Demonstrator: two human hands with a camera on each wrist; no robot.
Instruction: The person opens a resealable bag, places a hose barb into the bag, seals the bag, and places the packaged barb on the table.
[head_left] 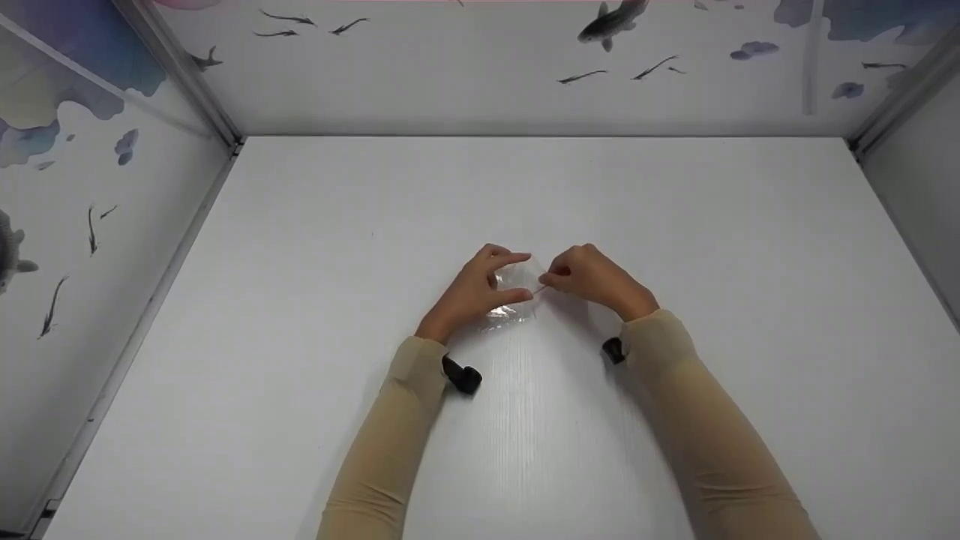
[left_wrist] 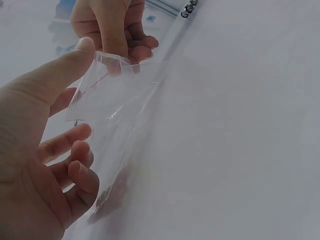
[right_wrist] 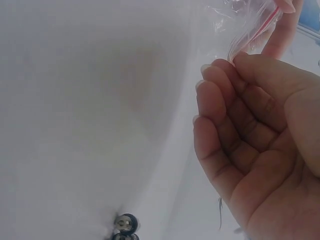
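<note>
A clear plastic zip bag (head_left: 514,281) with a thin red line along its seal is held between the two hands, low over the white table. My left hand (head_left: 474,289) holds one side of it, thumb and forefinger spread at the bag's edges. In the left wrist view the left thumb (left_wrist: 82,50) lies at the bag's top corner, and the other fingers are loosely bent. On the other side, my right hand (head_left: 596,277) pinches the sealed edge between thumb and forefinger. The right wrist view shows the red seal line (right_wrist: 265,25) running away from that pinch.
The white table (head_left: 337,202) spreads out all around the hands. Panels printed with fish, such as the back panel (head_left: 450,82), stand along its back and left sides. A small black device (head_left: 463,377) sits at the left wrist and another black device (head_left: 613,350) at the right.
</note>
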